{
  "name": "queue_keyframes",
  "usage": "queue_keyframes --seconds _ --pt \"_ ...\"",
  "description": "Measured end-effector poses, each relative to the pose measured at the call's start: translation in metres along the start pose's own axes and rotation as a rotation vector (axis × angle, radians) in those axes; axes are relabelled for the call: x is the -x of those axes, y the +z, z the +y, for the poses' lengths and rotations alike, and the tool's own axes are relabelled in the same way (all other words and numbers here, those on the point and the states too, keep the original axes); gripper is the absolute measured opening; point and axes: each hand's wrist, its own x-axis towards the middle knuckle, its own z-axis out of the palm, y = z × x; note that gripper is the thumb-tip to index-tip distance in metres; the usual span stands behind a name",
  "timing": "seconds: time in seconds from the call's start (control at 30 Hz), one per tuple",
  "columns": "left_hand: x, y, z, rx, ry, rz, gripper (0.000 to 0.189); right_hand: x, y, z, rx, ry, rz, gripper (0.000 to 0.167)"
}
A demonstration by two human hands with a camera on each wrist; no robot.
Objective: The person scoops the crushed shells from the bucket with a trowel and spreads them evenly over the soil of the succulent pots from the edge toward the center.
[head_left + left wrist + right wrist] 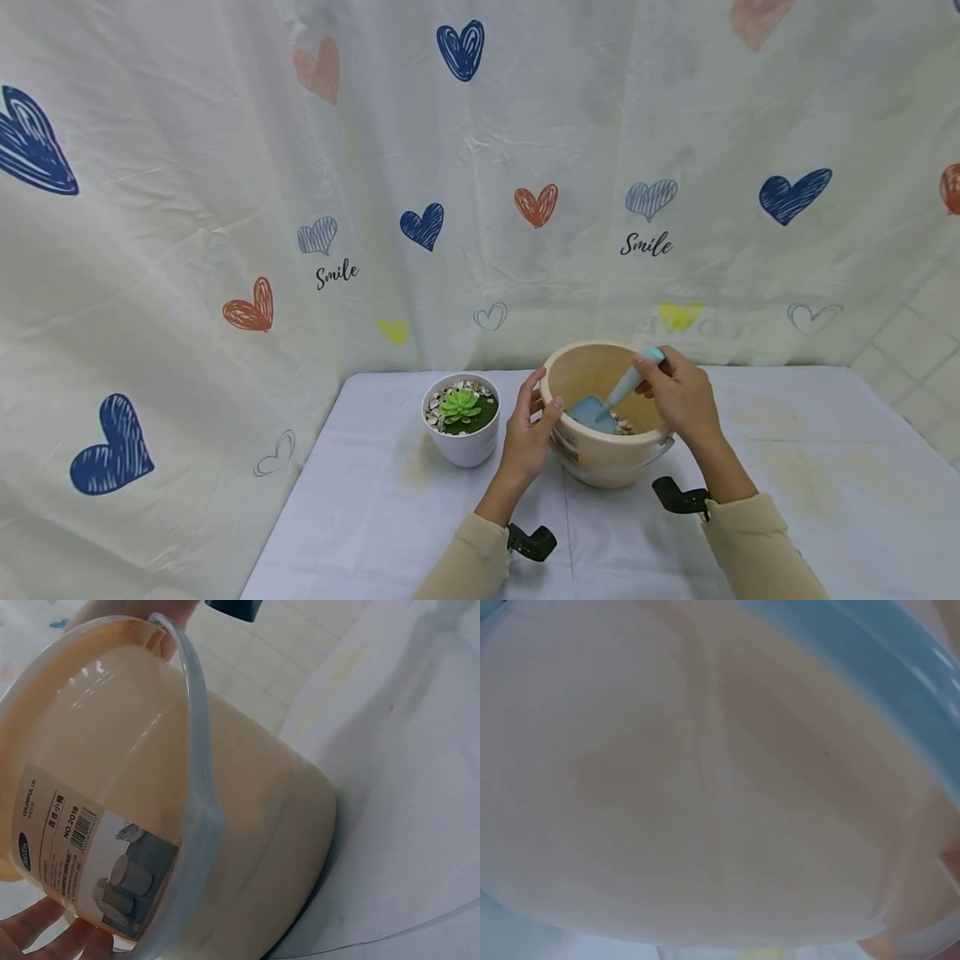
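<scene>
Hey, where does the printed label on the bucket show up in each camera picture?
Head: label on the left side of the bucket, beside the left hand.
Left wrist: label large, at lower left.
Right wrist: no label in it.
Shared landmark: the beige bucket, whose wall fills most of the right wrist picture.

Heart-printed curtain (480,183) behind white table (360,500)

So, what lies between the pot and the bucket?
The head view shows the left hand there, at the side of the bucket, with a bare strip of cloth between hand and pot.
</scene>
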Motion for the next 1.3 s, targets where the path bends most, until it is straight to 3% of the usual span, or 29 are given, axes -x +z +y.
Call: queue_keyframes --seconds 0.33,0.9,1.3 --pt "0.0006 0.0001 0.0001 -0.011 -0.021 0.0 0.055 0.0002 -0.0025 -0.0007 -0.034 0.029 0.005 0.049" --pt "0.0005 0.0005 0.0004 -0.004 -0.002 0.006 0.054 -0.0053 -0.0055 0.0019 -0.17 0.136 0.023 0.06" --pt "0.001 0.0 -0.0002 -0.003 0.004 0.008 0.054 -0.0075 -0.0055 0.0028 -0.31 0.216 0.063 0.048"
